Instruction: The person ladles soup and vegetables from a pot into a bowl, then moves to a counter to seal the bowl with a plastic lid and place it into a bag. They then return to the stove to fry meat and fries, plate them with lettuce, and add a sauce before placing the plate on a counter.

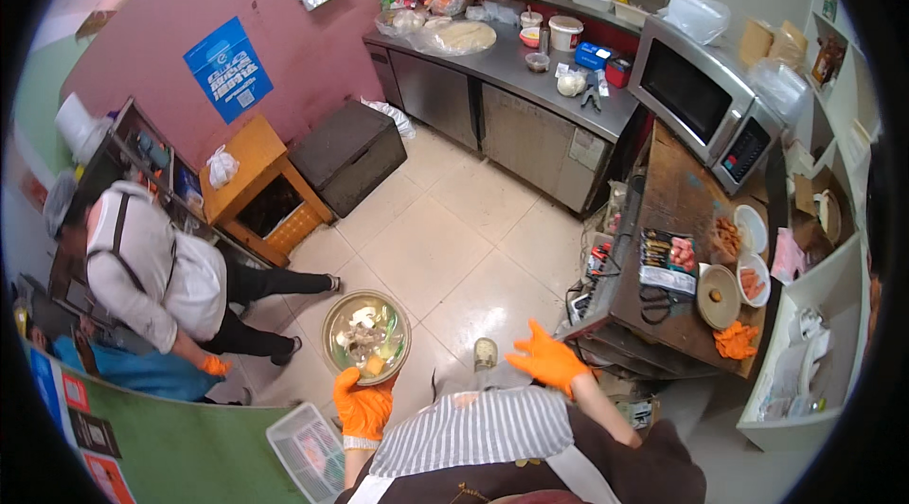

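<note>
In an orange work glove, my left hand (364, 402) grips the near rim of a wide round bowl (329, 329). Broth fills the bowl, with pieces of meat or bone, green leaves, white chunks and a yellow-orange piece in it. The bowl is held out over the tiled floor. My right hand (545, 360), also gloved in orange, is empty with its fingers spread, to the left of the wooden table. A grey-and-white striped apron (476, 433) covers my front.
Left of me a person (153, 255) bends over a blue cloth. The wooden table (664, 184) at right carries a microwave (692, 92), scissors (655, 305), a lid (717, 297) and a bowl of sausages (753, 280). A steel counter (518, 71) and black chest (348, 156) stand ahead.
</note>
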Demonstrator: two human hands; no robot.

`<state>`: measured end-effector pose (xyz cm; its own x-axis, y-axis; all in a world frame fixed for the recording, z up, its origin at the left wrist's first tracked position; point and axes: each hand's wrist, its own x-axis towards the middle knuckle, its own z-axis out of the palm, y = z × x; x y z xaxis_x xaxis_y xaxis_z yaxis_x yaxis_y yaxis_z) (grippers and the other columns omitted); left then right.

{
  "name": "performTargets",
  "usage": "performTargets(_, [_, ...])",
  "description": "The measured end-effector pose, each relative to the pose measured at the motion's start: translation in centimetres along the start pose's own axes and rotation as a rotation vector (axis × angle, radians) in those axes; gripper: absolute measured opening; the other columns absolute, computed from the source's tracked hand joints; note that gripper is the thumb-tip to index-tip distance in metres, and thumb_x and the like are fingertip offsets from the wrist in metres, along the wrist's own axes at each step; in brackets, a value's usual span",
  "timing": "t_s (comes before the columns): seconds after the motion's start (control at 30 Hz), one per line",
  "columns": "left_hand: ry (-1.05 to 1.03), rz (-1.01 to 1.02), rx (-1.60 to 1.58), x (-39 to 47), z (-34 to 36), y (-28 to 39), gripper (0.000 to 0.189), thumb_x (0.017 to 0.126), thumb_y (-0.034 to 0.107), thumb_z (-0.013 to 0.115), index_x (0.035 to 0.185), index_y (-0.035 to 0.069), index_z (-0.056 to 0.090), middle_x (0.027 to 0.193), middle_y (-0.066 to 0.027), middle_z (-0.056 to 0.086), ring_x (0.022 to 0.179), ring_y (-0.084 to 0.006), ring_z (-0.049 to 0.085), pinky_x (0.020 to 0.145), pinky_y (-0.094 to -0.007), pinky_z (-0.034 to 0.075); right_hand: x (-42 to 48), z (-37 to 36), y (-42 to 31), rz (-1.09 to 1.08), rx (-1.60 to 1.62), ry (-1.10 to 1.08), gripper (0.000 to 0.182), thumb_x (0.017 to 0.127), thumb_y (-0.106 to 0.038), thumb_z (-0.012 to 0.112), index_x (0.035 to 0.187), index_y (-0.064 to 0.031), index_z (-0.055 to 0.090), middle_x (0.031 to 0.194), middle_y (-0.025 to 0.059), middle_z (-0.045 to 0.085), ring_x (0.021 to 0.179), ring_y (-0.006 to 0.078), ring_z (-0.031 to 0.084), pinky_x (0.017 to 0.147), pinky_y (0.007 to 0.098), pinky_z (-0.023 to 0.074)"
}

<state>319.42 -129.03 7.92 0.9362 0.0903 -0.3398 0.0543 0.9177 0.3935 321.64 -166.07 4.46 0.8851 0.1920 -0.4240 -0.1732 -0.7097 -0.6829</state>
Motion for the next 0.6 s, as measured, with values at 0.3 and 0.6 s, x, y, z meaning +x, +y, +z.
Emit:
performTargets(0.3, [0.003,-0.088,0.058,26.0,9.9,1.5,0.043,0.090,0.006,0.067,0.130,-0.005,0.060,0.132,-0.0222,0.066,0.122,-0.0387,0.066,0.108,-0.0583,0.054,28.9,-12.0,-14.0,-0.347,0.607,-0.316,0.070,0.101,-0.056,0.063,0.153,-0.0079,0.056,0.164,0.0215,0.041,0.145,0.0303,0.050,0.116,0.0423,0.0453])
performTargets(0.6, [-0.128,-0.487,0.188,55.3,20.2,-0.6,0.048,0.098,0.009,0.061,0.140,-0.011,0.051,0.140,-0.0272,0.062,0.130,-0.0400,0.062,0.113,-0.0546,0.052,49.8,-22.5,-17.6,0.034,1.119,-0.202,0.052,0.104,-0.044,0.067,0.127,0.0020,0.063,0.125,0.0124,0.063,0.116,0.0216,0.064,0.096,0.0364,0.0596])
